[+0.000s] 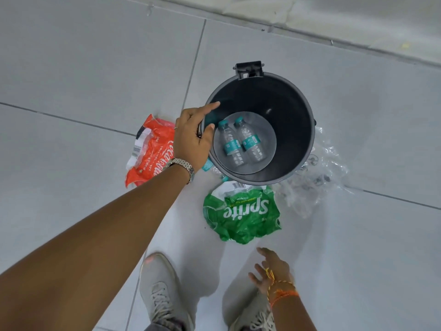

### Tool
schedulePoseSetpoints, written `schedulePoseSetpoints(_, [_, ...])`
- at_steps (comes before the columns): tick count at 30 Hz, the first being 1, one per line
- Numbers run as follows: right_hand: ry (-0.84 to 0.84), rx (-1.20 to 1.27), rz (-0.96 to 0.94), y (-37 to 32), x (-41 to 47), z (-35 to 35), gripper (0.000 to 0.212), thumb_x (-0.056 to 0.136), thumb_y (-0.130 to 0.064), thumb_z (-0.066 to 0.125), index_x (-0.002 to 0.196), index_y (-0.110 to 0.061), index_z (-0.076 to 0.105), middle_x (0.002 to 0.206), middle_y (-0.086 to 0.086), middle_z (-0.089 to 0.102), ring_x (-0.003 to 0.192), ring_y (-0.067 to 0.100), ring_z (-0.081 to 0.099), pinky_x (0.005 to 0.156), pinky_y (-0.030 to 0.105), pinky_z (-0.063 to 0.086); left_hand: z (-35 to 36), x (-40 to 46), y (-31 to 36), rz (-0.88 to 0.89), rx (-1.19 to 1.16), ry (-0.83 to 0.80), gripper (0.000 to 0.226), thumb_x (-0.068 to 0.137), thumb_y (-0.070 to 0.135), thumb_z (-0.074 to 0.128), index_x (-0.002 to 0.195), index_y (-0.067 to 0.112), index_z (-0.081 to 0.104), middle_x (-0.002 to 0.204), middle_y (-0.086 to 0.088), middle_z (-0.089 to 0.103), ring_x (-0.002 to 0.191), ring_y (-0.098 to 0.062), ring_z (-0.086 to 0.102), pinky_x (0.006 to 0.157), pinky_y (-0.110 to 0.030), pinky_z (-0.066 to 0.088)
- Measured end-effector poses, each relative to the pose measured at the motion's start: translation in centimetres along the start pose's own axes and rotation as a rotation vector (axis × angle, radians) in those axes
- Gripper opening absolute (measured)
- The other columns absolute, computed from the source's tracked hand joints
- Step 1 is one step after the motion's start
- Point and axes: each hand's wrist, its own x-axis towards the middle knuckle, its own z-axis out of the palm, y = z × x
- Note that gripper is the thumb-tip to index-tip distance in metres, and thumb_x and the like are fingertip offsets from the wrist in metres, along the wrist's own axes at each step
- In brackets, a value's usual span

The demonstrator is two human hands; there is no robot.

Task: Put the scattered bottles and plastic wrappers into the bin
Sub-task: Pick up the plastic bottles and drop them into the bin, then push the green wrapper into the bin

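A round black bin (298, 115) stands on the floor, and two small clear bottles (241, 143) with teal caps lie side by side at its bottom. My left hand (194, 136) rests at the bin's left rim, fingers apart, holding nothing. Beside that hand lies a red Coca-Cola wrapper (149, 151). A green Sprite wrapper (241, 211) lies just in front of the bin. Clear crumpled plastic (315, 177) spreads at the bin's right. A teal-capped bottle (207, 164) peeks out under the bin's left edge, mostly hidden. My right hand (272, 271) hovers low, fingers spread and empty.
The floor is pale grey tile (95, 68) with dark grout lines. A raised pale ledge or wall base (358, 25) runs across the top right. My two light grey shoes (162, 295) stand at the bottom of the view, close to the Sprite wrapper.
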Motion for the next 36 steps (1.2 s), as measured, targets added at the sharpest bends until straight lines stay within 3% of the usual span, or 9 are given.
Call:
schedulePoseSetpoints(3, [-0.043, -0.039, -0.017, -1.0, 1.4, 2.0, 0.091, 0.076, -0.022, 0.086, 0.149, -0.006, 0.033, 0.151, 0.019, 0.043, 0.135, 0.037, 0.047, 0.107, 0.054, 0.046, 0.3, -0.1, 0.0, -0.008, -0.021, 0.000, 0.050, 0.093, 0.013, 0.056, 0.136, 0.039, 0.058, 0.121, 0.004, 0.054, 0.115, -0.016, 0.054, 0.102, -0.037, 0.051])
schedulePoseSetpoints(6, [0.168, -0.177, -0.149, -2.9, 5.0, 6.2, 0.124, 0.061, -0.030, 0.095, 0.152, -0.019, 0.012, 0.152, 0.023, 0.034, 0.134, 0.045, 0.043, 0.109, 0.057, 0.043, 0.0, 0.1, -0.3, 0.007, -0.038, -0.011, 0.049, 0.093, 0.016, 0.055, 0.136, 0.041, 0.057, 0.122, 0.006, 0.052, 0.118, -0.016, 0.053, 0.103, -0.039, 0.051])
schedulePoseSetpoints(15, [0.298, -0.531, -0.547, -4.4, 1.4, 1.9, 0.065, 0.075, -0.026, 0.083, 0.130, -0.013, 0.050, 0.130, 0.021, 0.058, 0.116, 0.042, 0.058, 0.102, 0.051, 0.049, -0.2, 0.0, -0.1, 0.005, 0.014, -0.022, 0.049, 0.096, 0.014, 0.056, 0.137, 0.042, 0.056, 0.124, 0.003, 0.052, 0.115, -0.011, 0.053, 0.100, -0.027, 0.050])
schedulePoseSetpoints(19, [0.351, -0.364, -0.652, -3.4, -7.6, -3.6, 0.065, 0.079, -0.017, 0.081, 0.128, -0.017, 0.040, 0.123, 0.020, 0.066, 0.103, 0.039, 0.065, 0.100, 0.051, 0.051, -0.5, -0.3, 0.6, -0.002, 0.030, -0.033, 0.051, 0.096, 0.011, 0.057, 0.139, 0.040, 0.055, 0.122, 0.000, 0.051, 0.111, -0.015, 0.056, 0.097, -0.024, 0.051])
schedulePoseSetpoints(22, [0.424, -0.096, -0.776, -4.5, -15.4, -5.0, 0.080, 0.077, -0.008, 0.082, 0.130, -0.031, 0.026, 0.108, 0.010, 0.064, 0.082, 0.029, 0.065, 0.100, 0.050, 0.051, -0.8, -0.5, 1.1, -0.008, 0.086, -0.053, 0.051, 0.098, 0.010, 0.057, 0.143, 0.034, 0.053, 0.122, -0.002, 0.051, 0.103, -0.012, 0.054, 0.085, -0.001, 0.040])
schedulePoseSetpoints(26, [0.329, 0.168, -1.140, -8.2, -21.0, -1.6, 0.080, 0.081, -0.005, 0.080, 0.129, -0.045, 0.028, 0.114, -0.009, 0.063, 0.086, -0.004, 0.072, 0.086, 0.035, 0.059, -1.1, -0.2, 2.0, -0.016, 0.145, -0.082, 0.052, 0.100, 0.012, 0.053, 0.147, 0.032, 0.048, 0.126, -0.004, 0.049, 0.097, -0.010, 0.051, 0.082, -0.002, 0.041])
schedulePoseSetpoints(30, [0.416, -0.093, -1.314, -13.2, -17.7, 6.4, 0.074, 0.082, -0.017, 0.075, 0.142, -0.029, 0.034, 0.132, 0.005, 0.060, 0.109, 0.021, 0.064, 0.084, 0.015, 0.051, -1.1, -0.1, 2.4, -0.009, 0.168, -0.068, 0.052, 0.098, 0.009, 0.050, 0.147, 0.028, 0.049, 0.128, -0.011, 0.051, 0.100, -0.022, 0.057, 0.092, -0.023, 0.046])
schedulePoseSetpoints(34, [0.655, -0.900, -1.328, -15.5, -11.2, 12.1, 0.063, 0.083, -0.013, 0.057, 0.140, -0.035, 0.046, 0.122, 0.014, 0.056, 0.105, 0.036, 0.054, 0.085, 0.041, 0.042, -0.7, 0.0, 2.0, 0.040, 0.209, -0.068, 0.055, 0.095, 0.005, 0.050, 0.148, 0.020, 0.049, 0.123, -0.019, 0.058, 0.110, -0.029, 0.057, 0.098, -0.014, 0.035])
schedulePoseSetpoints(36, [0.686, -1.213, -1.366, -15.7, -9.0, 12.6, 0.059, 0.090, -0.013, 0.045, 0.146, -0.032, 0.042, 0.141, 0.016, 0.050, 0.120, 0.039, 0.051, 0.094, 0.050, 0.042, -0.4, -0.3, 2.3, 0.001, 0.225, -0.086, 0.058, 0.095, 0.005, 0.047, 0.150, 0.023, 0.046, 0.127, -0.017, 0.058, 0.114, -0.027, 0.057, 0.098, -0.015, 0.036])
